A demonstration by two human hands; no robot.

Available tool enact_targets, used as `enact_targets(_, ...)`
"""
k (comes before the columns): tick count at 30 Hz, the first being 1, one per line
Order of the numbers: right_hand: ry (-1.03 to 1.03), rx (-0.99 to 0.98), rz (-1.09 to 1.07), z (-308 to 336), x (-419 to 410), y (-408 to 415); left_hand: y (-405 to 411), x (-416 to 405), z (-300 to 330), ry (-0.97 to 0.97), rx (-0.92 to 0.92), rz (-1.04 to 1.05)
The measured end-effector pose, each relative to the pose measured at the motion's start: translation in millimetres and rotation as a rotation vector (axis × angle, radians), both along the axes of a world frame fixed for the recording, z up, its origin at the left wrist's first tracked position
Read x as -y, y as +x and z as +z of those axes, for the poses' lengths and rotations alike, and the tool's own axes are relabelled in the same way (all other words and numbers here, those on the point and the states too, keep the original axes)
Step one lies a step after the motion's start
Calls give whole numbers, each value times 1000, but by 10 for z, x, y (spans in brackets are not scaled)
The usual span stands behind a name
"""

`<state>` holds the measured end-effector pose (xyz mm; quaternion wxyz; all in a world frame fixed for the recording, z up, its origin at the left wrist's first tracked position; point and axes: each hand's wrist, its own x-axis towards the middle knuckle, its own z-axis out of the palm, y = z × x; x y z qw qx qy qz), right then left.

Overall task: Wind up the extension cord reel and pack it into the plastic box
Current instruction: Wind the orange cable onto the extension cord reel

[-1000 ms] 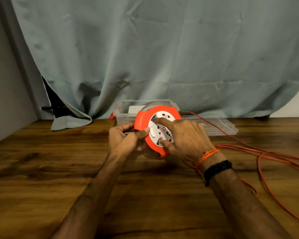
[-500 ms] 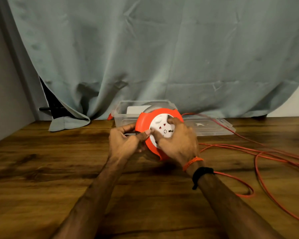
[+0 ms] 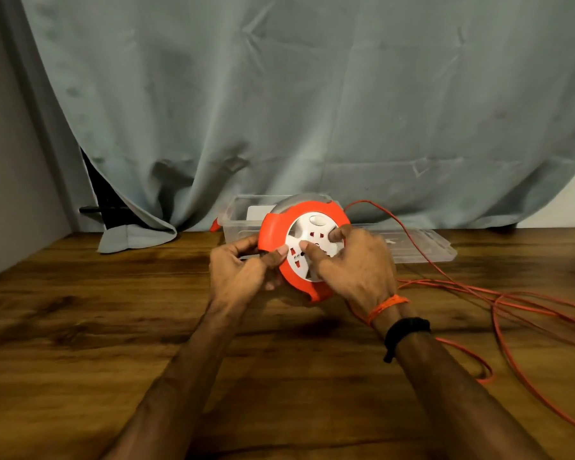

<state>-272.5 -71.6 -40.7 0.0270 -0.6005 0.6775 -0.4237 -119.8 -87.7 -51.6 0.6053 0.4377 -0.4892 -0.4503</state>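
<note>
Since the earlier frames, the white socket face of the reel has turned, its oval switch now at the top, and the right hand has shifted round on it, while the loose cord's loops lie differently at the right.

From the head camera, the orange extension cord reel (image 3: 304, 250) is held upright at the centre of the frame, just above the wooden table (image 3: 80, 343). The left hand (image 3: 243, 273) grips the reel's left rim, thumb pressed on the orange edge, fingers curled behind. The right hand (image 3: 356, 270) rests on the white face, its fingers curled with fingertips pressing on the disc. The orange cord (image 3: 498, 313) trails in loose loops across the right side of the table. The clear plastic box (image 3: 243, 217) stands just behind the reel, and a clear lid (image 3: 422, 247) lies flat to its right, below a grey-green curtain (image 3: 312, 94).
</note>
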Motion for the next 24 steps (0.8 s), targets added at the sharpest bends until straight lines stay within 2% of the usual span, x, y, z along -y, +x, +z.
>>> enact_targets(4,-140,-412,3,48,-53,-112,18,15,-2,15,-14,8)
enact_targets(8,-168,-587,96,101,-97,-156,21,8,27,19,-36,-1)
enact_targets(13,-68,-688,209,75,-108,-148,28,-14,34,21,-29,-20)
enact_targets(24,-49,-736,183,-9,-29,-134,14,-50,58,-12,-18,-73)
